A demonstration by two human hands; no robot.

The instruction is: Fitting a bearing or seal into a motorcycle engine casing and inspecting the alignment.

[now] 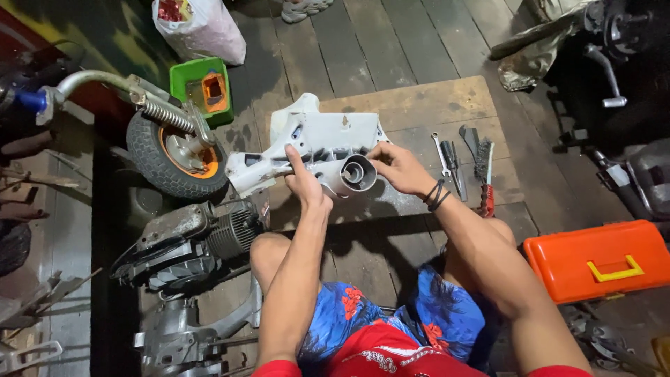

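A white metal scooter frame part (328, 136) with a round tube end (358, 173) lies on a plywood board (419, 105) in front of me. My left hand (305, 183) grips the tube from the left, index finger stretched up along the white part. My right hand (394, 166) holds the tube's right side, fingertips at its rim. Black bands circle my right wrist.
A small wheel with an orange hub (178, 157) and spring sits left. An engine block (195, 241) lies below it. A wrench, screwdriver and wire brush (481, 167) rest on the board. An orange toolbox (599, 258) stands right, a green box (202, 87) behind.
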